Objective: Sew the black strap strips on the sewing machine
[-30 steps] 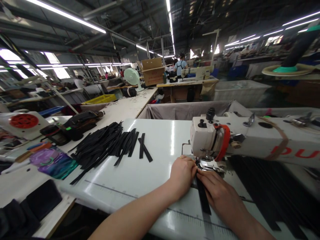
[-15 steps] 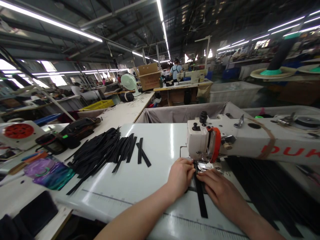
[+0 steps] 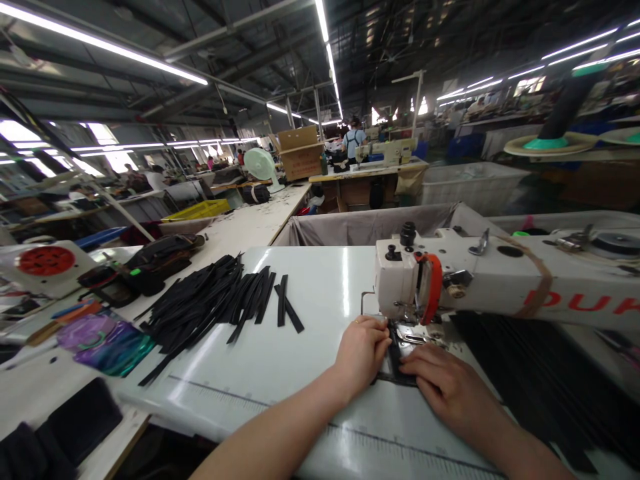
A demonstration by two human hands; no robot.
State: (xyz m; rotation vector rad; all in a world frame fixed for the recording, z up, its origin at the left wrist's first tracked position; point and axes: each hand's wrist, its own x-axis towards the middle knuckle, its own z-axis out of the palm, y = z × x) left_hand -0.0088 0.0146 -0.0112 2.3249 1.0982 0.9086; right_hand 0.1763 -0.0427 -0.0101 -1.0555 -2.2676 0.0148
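At the white sewing machine (image 3: 460, 267), a black fabric strip (image 3: 394, 360) lies by the presser foot. My left hand (image 3: 364, 350) is closed in a pinch on the strip, just left of the needle area. The fingers of my right hand (image 3: 445, 377) are bent together, tips on the strip's near part below the metal plate (image 3: 413, 335). The strip's far end is hidden under the machine head and my fingers. A dark edge of fabric shows beneath the strip, partly covered by my hands.
A pile of black strips (image 3: 200, 300) lies left on the pale table, with two crossed strips (image 3: 286, 303) beside it. Long black strips (image 3: 540, 387) lie right under the machine arm. A purple-teal pouch (image 3: 107, 343) sits far left. A grey cloth-lined bin (image 3: 360, 227) stands behind.
The strip's long tail that ran toward me no longer shows; its visible part now ends near my right fingertips. My right hand has shifted slightly down and right. My left hand stays in place.
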